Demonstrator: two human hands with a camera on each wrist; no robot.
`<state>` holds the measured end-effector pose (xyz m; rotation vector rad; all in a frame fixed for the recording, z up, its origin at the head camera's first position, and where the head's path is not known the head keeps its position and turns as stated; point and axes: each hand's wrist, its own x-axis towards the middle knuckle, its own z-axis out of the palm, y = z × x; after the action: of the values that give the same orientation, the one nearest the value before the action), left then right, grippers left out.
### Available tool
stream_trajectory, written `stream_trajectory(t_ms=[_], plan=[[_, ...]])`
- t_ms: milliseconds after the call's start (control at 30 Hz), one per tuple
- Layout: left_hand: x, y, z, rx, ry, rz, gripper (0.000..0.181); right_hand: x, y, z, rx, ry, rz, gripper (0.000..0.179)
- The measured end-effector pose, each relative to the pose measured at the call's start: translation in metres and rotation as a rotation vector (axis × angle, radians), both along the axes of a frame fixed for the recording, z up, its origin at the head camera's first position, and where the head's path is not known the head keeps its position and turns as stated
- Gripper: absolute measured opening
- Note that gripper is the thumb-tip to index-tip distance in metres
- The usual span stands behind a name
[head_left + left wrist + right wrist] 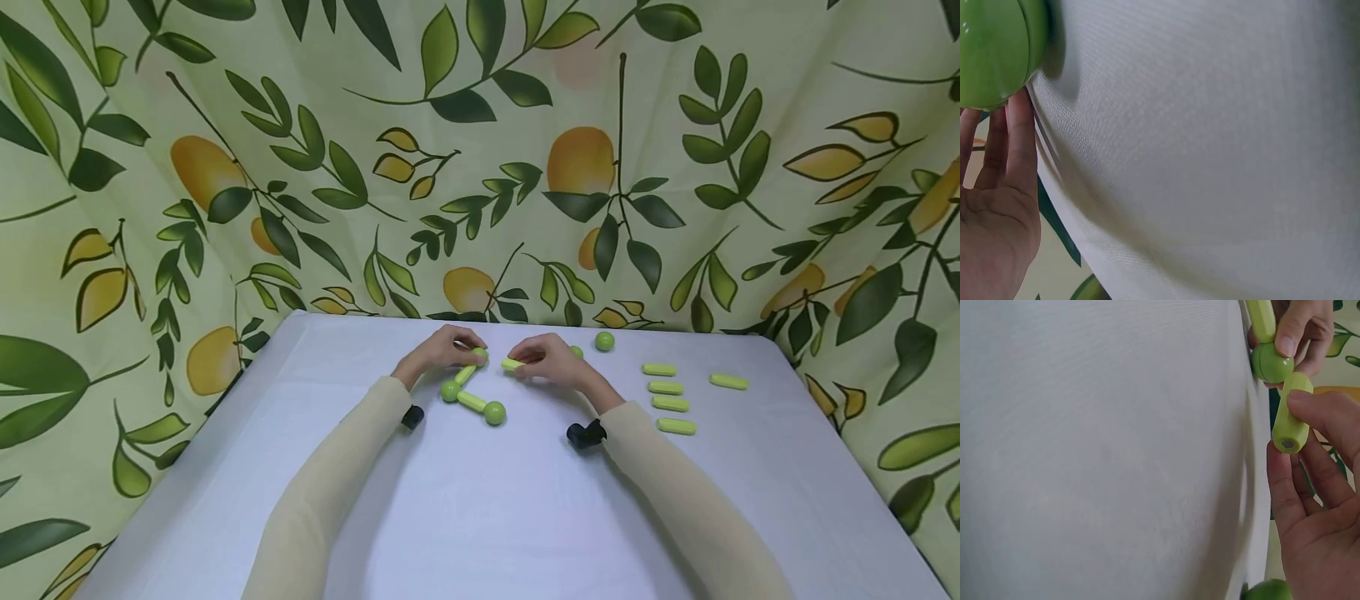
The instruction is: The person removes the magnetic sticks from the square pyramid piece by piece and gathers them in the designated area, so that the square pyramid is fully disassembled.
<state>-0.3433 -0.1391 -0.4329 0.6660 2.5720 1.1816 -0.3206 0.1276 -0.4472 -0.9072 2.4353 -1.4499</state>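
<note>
My left hand point(444, 348) pinches a glossy green ball point(1270, 362) at the far end of a joined chain. From that ball a pale green rod point(466, 375) leads to a second ball point(449, 391), and another rod point(472, 402) runs on to a third ball point(494, 412). Just right of it, my right hand point(553, 362) holds a loose pale green rod point(1291, 415) between thumb and fingers. A grey disc shows in the rod's near end. In the right wrist view its far end overlaps the held ball's edge.
Several pale green rods point(670, 404) lie on the white tabletop point(480, 517) to the right, one rod point(728, 382) farther out. A green ball point(604, 341) sits near the back edge; another ball point(577, 352) is partly behind my right hand. A leaf-patterned curtain point(480, 225) hangs behind.
</note>
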Motion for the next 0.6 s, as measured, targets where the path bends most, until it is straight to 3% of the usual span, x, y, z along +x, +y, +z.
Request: stream_trajectory(t_ms=[33,133,233,267,600], plan=[[0.004,0.001,0.005,0.006,-0.008,-0.003,0.027,0.004,0.001,0.005,0.002,0.0,0.001,0.023],[0.006,0.001,0.005,0.018,-0.017,0.002,0.027,0.006,0.008,0.005,-0.009,0.009,0.014,0.023],[0.006,0.0,0.004,0.019,-0.03,0.01,0.027,0.008,0.014,0.007,-0.016,0.013,0.021,0.024],[0.002,-0.001,-0.001,0.016,-0.025,0.012,0.027,0.006,0.017,0.004,-0.019,0.018,0.022,0.024],[0.003,0.001,0.001,-0.005,-0.039,0.019,0.026,0.023,0.048,0.018,-0.041,0.0,-0.015,0.025]])
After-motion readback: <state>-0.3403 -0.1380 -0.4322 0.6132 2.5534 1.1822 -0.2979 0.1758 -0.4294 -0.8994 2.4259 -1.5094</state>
